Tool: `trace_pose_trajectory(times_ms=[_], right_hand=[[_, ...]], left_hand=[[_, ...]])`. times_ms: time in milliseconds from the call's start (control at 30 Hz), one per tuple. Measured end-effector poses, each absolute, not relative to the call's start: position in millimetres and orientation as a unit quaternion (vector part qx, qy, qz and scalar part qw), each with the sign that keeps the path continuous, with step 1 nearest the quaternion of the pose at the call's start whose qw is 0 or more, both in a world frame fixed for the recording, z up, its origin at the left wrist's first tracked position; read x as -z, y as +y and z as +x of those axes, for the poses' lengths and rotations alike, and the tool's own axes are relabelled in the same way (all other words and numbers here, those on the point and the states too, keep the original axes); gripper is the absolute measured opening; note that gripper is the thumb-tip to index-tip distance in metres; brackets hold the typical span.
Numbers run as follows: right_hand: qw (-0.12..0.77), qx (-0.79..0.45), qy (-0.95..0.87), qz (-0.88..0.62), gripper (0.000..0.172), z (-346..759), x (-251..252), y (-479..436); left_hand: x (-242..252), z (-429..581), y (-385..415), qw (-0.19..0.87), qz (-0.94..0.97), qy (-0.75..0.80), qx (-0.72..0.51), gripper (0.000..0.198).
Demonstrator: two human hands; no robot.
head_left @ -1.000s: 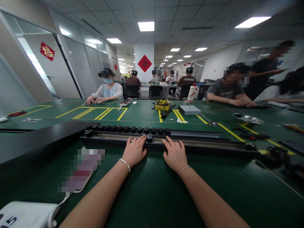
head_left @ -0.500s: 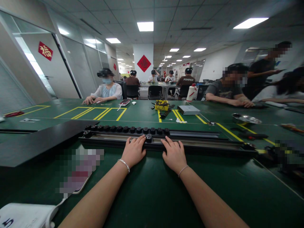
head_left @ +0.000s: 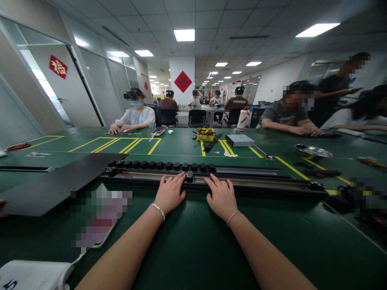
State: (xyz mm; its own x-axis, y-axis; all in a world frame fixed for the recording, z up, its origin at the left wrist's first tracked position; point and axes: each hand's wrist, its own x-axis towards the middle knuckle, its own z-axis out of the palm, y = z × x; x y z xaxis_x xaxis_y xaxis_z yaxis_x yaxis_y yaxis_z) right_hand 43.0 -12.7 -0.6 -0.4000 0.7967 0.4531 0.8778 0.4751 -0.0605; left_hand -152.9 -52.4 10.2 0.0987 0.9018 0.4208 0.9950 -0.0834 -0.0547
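Observation:
A long black rail (head_left: pixel 260 186) lies across the green table, with a small black block (head_left: pixel 189 176) sitting in it between my hands. My left hand (head_left: pixel 171 193) rests at the rail's near edge, fingers apart, its fingertips beside that block. To the right, my right hand (head_left: pixel 222 197) lies on the rail with its fingers spread. Neither hand holds anything. Behind them a second rail (head_left: pixel 248 170) carries a row of several black blocks (head_left: pixel 160 164) along its left part.
On the left are a dark flat panel (head_left: pixel 60 181), a pixelated phone (head_left: pixel 104 235) and a white pouch (head_left: pixel 33 274). Farther back lie a yellow object (head_left: pixel 205 133), a grey box (head_left: pixel 240 140) and a metal dish (head_left: pixel 313 151). People sit around the table.
The dark panel at the left has shifted slightly, and another person's fingers now show at its left edge. My hands have stayed in place.

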Motion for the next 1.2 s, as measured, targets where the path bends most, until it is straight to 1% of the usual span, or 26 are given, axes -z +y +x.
trace_pose_trajectory(times_ms=[1200], right_hand=[[0.223, 0.093, -0.833, -0.498, 0.050, 44.1, 3.0, -11.2]], left_hand=[[-9.5, -154.9, -50.8, 0.162, -0.730, -0.649, 0.143, 0.052]])
